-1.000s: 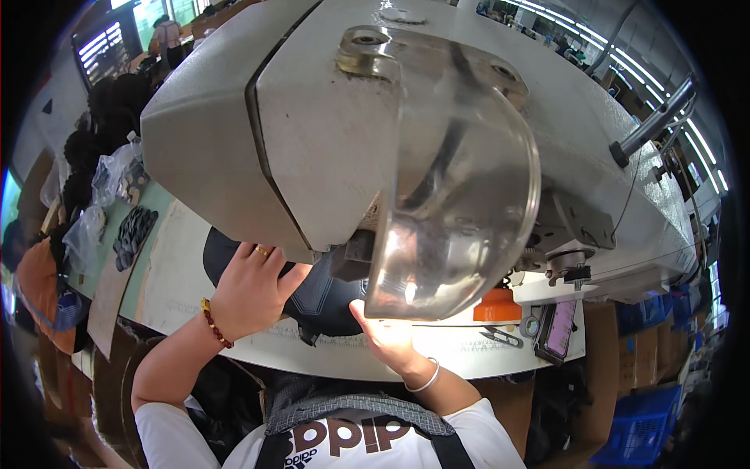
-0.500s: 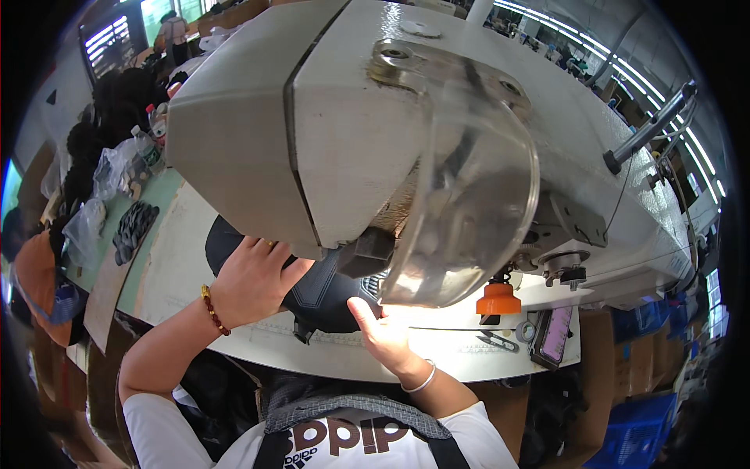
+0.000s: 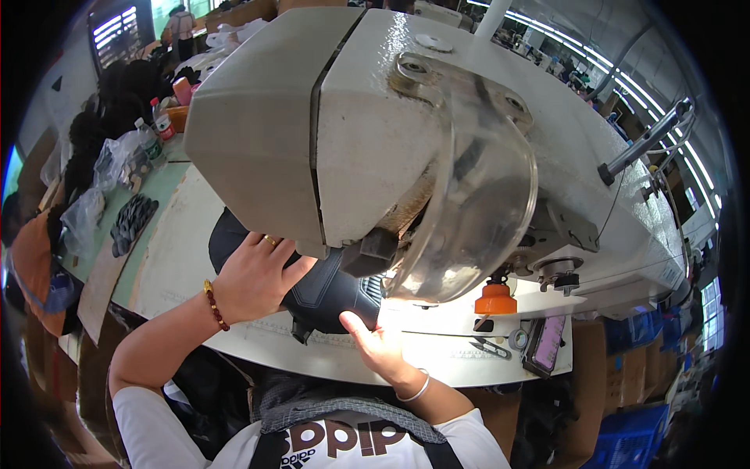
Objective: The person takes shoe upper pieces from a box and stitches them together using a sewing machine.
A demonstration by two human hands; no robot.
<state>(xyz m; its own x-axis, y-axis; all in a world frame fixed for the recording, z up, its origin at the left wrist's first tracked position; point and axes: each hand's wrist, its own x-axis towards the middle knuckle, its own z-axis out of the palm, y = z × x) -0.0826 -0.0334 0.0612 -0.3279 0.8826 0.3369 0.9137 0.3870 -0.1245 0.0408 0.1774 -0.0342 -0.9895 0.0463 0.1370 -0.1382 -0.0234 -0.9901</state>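
A black stitched leather-like piece (image 3: 319, 301) with pale seam lines lies under the head of a white sewing machine (image 3: 375, 148). My left hand (image 3: 254, 277) grips it from the left, fingers over its top and thumb apart; the fingertips go out of sight behind the machine head. At the piece's right edge is my right hand (image 3: 380, 348), its thumb stretched out against the black material. Its other fingers are partly hidden by the clear guard (image 3: 476, 187) and bright light. The needle area is hidden behind the guard and a dark block (image 3: 369, 252).
An orange knob (image 3: 496, 299) hangs beneath the machine arm. Thread snips (image 3: 491, 349), a tape roll (image 3: 518, 339) and a phone (image 3: 545, 344) lie on the right of the table. Bottles (image 3: 148, 141), plastic bags and dark gloves (image 3: 134, 223) are at the left. Blue crates (image 3: 629, 438) stand lower right.
The whole view has shifted slightly, with the machine lower in it. My right thumb has moved a little left and down along the piece's edge. My left hand keeps its hold.
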